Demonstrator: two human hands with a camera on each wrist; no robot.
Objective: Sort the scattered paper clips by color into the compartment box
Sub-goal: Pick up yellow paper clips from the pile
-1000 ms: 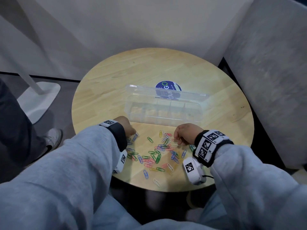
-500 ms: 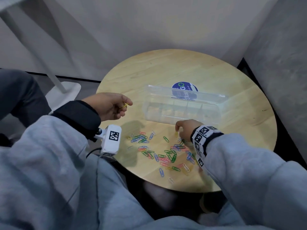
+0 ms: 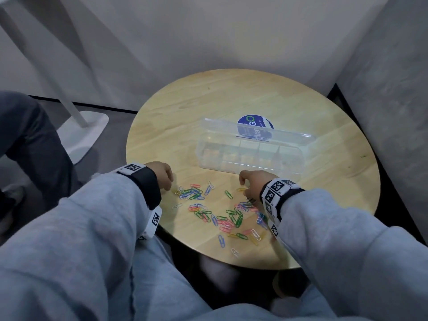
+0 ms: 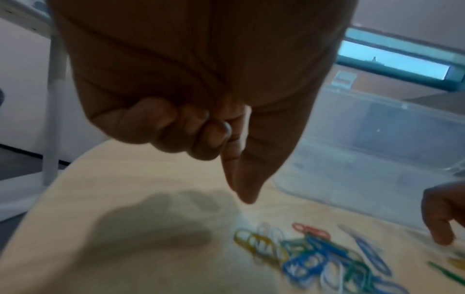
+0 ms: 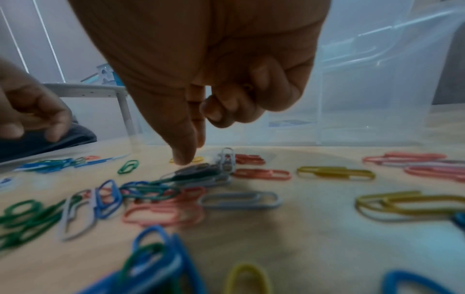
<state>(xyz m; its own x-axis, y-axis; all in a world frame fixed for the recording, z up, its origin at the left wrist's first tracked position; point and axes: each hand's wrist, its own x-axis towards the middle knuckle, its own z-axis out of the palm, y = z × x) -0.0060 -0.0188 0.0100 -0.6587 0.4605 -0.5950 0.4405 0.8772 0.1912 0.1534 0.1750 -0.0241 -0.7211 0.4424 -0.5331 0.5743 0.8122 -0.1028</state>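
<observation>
Sorting looks barely begun: paper clips (image 3: 217, 212) lie scattered near the compartment box (image 3: 252, 154), seemingly empty. Left hand (image 3: 163, 174), fingers curled, grips nothing visible; right hand (image 3: 254, 184) pinches toward a yellow clip (image 3: 240, 189).

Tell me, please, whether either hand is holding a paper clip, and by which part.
Cannot be told. The right hand has thumb and forefinger down on a yellow paper clip lying on the table; the left hand shows no clip.
</observation>
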